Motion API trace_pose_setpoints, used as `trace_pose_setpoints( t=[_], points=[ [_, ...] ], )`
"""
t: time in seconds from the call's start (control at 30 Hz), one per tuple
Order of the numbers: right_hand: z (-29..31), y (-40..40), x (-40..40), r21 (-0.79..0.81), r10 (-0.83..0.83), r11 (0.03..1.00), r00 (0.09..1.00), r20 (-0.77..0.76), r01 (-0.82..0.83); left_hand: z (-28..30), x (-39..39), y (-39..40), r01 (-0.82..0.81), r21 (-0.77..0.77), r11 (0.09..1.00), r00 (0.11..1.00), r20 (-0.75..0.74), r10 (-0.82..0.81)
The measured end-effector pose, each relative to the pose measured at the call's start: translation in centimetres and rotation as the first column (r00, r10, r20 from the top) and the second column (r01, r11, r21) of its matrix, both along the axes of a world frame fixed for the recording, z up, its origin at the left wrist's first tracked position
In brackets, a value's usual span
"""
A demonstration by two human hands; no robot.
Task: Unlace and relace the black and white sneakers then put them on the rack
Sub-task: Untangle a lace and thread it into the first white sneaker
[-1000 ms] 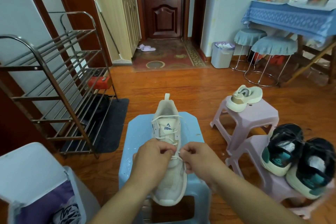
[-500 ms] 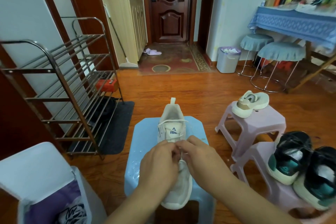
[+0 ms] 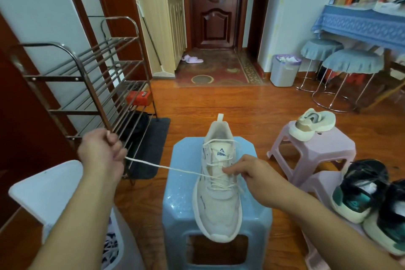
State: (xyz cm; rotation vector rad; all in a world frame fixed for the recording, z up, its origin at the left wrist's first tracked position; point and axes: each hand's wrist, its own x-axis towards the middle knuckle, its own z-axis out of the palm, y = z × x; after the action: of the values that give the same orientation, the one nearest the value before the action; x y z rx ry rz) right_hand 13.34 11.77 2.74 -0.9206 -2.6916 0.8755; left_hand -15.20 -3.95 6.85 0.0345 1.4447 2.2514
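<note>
The rack (image 3: 87, 85) at ten o'clock holds no sneakers. On the blue stool (image 3: 182, 182) at six sits a cream sneaker (image 3: 217, 193). The black pair (image 3: 372, 195) waits at four, seemingly untouched. Left hand (image 3: 102, 155) clenches the lace (image 3: 166, 167), pulled taut leftward; right hand (image 3: 252, 171) pinches the lacing. Most work looks still ahead.

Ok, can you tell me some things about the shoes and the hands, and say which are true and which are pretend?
1. The white sneaker sits on a blue stool. True.
2. The left hand pulls a lace out sideways. True.
3. The right hand holds a broom. False: it pinches the laces on the sneaker.
4. The shoe rack is full of shoes. False: none show on its shelves.
5. Two dark sneakers rest on a pink stool. True.
</note>
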Motion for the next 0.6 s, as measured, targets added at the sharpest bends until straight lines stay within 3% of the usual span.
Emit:
trace_pose_setpoints(
  t=[0.03,0.07,0.1,0.17,0.2,0.23,0.4,0.47,0.6],
  points=[
    [0.0,0.1,0.0,0.0,0.002,1.0,1.0,0.003,-0.002,-0.3,0.9,0.7,0.022,-0.315,0.949,0.951,-0.287,-0.118],
    [0.0,0.1,0.0,-0.001,0.003,1.0,1.0,0.004,-0.003,-0.5,2.4,1.3,0.02,-0.553,0.833,0.809,-0.481,-0.339],
    [0.0,0.1,-0.1,0.001,0.007,1.0,1.0,0.001,-0.007,-1.3,4.0,1.9,0.046,-0.717,0.696,0.624,-0.523,-0.58],
    [0.1,0.1,-0.1,0.017,0.019,1.0,1.0,0.008,-0.019,-3.1,7.9,2.5,0.052,-0.91,0.412,0.309,-0.378,-0.873],
    [0.2,0.1,-0.1,0.033,0.026,0.999,0.999,0.017,-0.027,-3.6,9.5,2.6,0.037,-0.944,0.328,0.226,-0.311,-0.923],
    [0.2,0.2,-0.1,0.049,0.032,0.998,0.999,0.026,-0.034,-4.0,10.6,2.8,0.009,-0.951,0.31,0.17,-0.304,-0.937],
    [0.3,-0.2,0.1,0.078,0.028,0.996,0.999,0.046,-0.031,-3.8,10.2,3.2,-0.003,-0.955,0.298,0.087,-0.297,-0.951],
    [0.1,-0.2,0.2,0.105,0.024,0.994,0.998,0.056,-0.03,-2.9,9.3,3.1,-0.106,-0.949,0.299,0.085,-0.308,-0.948],
    [-0.1,-0.2,0.3,0.161,0.021,0.986,0.997,0.071,-0.032,-1.1,4.8,1.6,-0.341,-0.856,0.388,0.33,-0.496,-0.803]
  ],
)
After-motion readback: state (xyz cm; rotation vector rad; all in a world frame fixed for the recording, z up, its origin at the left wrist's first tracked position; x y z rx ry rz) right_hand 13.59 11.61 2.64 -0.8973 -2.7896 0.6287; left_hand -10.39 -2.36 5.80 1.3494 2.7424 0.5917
